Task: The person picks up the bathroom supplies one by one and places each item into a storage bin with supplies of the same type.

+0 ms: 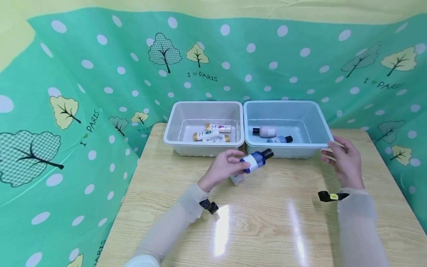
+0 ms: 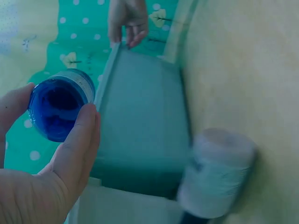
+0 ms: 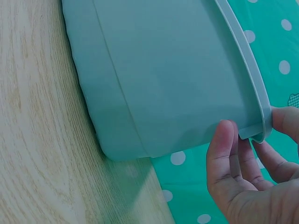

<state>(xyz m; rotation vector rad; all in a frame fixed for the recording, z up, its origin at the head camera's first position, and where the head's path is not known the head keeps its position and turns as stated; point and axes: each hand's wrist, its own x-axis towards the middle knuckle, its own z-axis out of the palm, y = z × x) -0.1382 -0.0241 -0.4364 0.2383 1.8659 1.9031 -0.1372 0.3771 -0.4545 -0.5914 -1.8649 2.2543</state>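
Observation:
My left hand (image 1: 227, 167) pinches a dark blue bottle (image 1: 256, 161) with a white label and black cap, held tilted in front of the two bins. In the left wrist view, the base of that blue bottle (image 2: 58, 109) shows between thumb and fingers. Below the hand, a pale see-through bottle (image 1: 237, 179) lies on the table, partly hidden. My right hand (image 1: 347, 161) grips the front right corner of the light blue bin (image 1: 287, 145). Inside that bin lie a pinkish bottle (image 1: 268, 131) and a light blue bottle (image 1: 279, 139), both black-capped.
A grey-white bin (image 1: 203, 144) stands directly left of the blue one. It contains several white tubes (image 1: 220, 128) with gold caps. Both bins sit at the back of the wooden table (image 1: 267, 222), before a green dotted cloth (image 1: 233, 74).

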